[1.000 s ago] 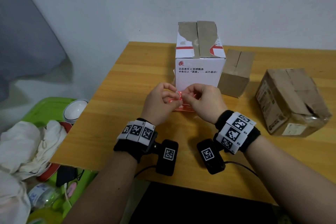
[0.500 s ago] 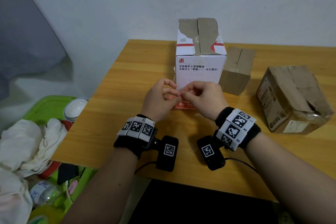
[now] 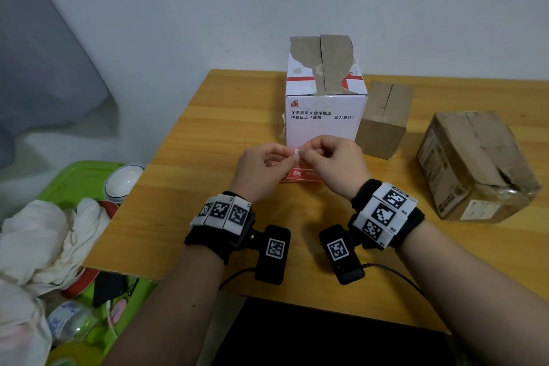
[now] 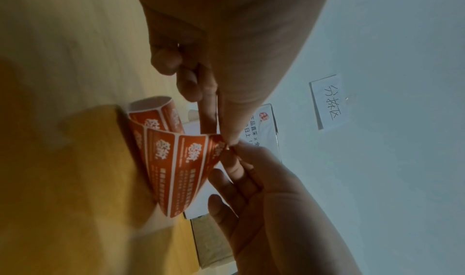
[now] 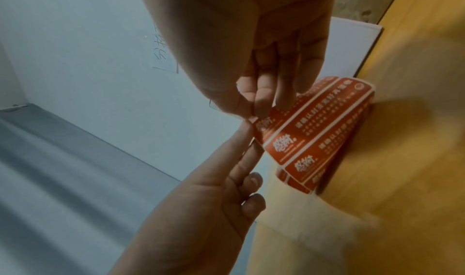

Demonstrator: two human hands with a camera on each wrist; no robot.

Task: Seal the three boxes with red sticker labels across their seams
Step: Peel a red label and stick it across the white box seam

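A curled strip of red sticker labels [image 3: 300, 174] stands on the table in front of the tall white box [image 3: 323, 125]. My left hand [image 3: 289, 157] pinches the strip's upper corner, and my right hand [image 3: 303, 154] pinches the same corner from the other side. In the left wrist view the left hand [image 4: 226, 142] and right hand [image 4: 235, 150] meet at the top of the strip [image 4: 176, 160]. In the right wrist view the right hand [image 5: 249, 114] nips the strip's [image 5: 314, 132] white edge, the left hand [image 5: 247, 129] just below. A small brown box [image 3: 383, 125] and a bigger brown box [image 3: 475, 163] stand to the right.
The wooden table [image 3: 193, 187] ends at its left edge near a green bin [image 3: 74, 181] holding white cloths [image 3: 44, 241] and a white bowl [image 3: 123, 181]. A paper note [image 4: 329, 102] hangs on the wall behind the boxes.
Both hands stay together at the strip's upper corner; only the fingertips shift slightly. The boxes have not moved.
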